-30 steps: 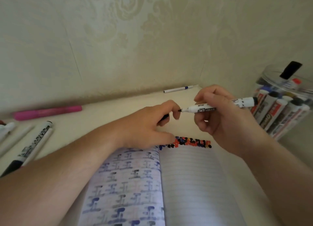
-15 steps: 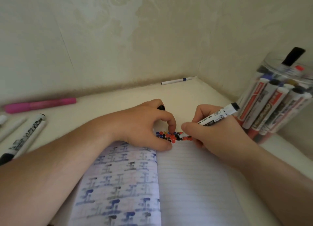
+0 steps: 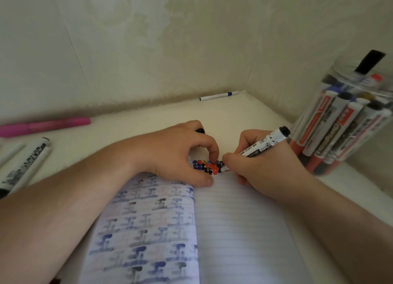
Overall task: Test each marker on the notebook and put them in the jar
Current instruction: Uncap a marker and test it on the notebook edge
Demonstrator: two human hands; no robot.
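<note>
An open lined notebook [image 3: 238,230] lies in front of me, with a patch of black, red and blue dots [image 3: 209,166] at the top of its right page. My right hand [image 3: 261,166] grips a white marker with a black end [image 3: 265,143], its tip down on the dots. My left hand [image 3: 180,153] rests on the notebook's top edge, fingers curled round a black cap [image 3: 200,130] that peeks out behind the knuckles. A clear jar [image 3: 348,122] holding several markers stands at the right.
On the table at the left lie a pink marker [image 3: 44,126] and white markers with black print [image 3: 23,166]. A thin white pen [image 3: 219,95] lies against the back wall. Walls close in behind and on the right.
My right hand swung the marker from level in the air down onto the page, tip on the dots. My left hand settled onto the notebook's top edge.
</note>
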